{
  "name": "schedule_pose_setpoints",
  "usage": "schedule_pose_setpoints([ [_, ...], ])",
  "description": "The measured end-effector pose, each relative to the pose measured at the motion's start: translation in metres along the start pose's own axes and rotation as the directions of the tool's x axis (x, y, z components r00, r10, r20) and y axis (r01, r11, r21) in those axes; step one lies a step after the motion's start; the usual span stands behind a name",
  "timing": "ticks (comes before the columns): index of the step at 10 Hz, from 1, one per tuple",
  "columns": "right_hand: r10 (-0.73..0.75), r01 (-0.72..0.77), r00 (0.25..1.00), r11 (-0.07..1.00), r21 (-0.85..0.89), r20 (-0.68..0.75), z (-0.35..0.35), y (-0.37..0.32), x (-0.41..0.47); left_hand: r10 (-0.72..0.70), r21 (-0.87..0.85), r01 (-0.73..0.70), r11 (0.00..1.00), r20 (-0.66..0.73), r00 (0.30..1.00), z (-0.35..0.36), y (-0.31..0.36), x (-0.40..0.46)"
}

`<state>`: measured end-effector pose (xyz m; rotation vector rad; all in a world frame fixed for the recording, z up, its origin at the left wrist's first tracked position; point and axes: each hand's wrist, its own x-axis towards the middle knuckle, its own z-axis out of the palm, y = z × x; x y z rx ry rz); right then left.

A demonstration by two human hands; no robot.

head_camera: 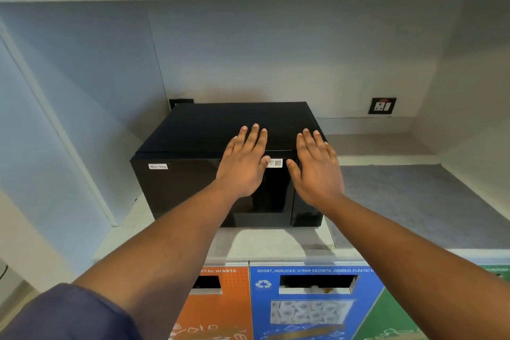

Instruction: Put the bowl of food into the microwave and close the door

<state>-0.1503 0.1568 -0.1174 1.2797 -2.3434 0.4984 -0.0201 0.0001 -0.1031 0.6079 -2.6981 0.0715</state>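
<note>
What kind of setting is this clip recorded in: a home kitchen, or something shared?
Most likely a shared office or canteen pantry. The black microwave carries a "Non-Veg" label, and below the counter sit colour-coded, labelled waste bins for sorted rubbish. Both point to communal use rather than a home.

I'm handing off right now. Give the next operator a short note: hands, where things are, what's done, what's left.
Left hand: open, empty, held flat in front of the microwave.
Right hand: open, empty, beside it near the microwave's top right.
Microwave: on the counter, door shut.
Bowl of food: not in view; cannot tell whether it is inside.
Done: unclear; the shut door fits either the start or the end.
Left: check for the bowl first.
</note>
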Motion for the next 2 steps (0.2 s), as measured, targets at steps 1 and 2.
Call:
schedule_pose_setpoints([
  [1,-0.004,0.006,0.994,1.0,0.018,-0.114,-0.034,-0.011,0.006,0.013,0.015,-0.011,1.0,-0.145,0.989,-0.039,0.008,-0.002],
  [2,-0.009,0.013,0.979,1.0,0.019,-0.205,-0.069,-0.022,0.015,0.025,0.018,-0.021,1.0,-0.273,0.962,-0.078,0.016,-0.002],
])
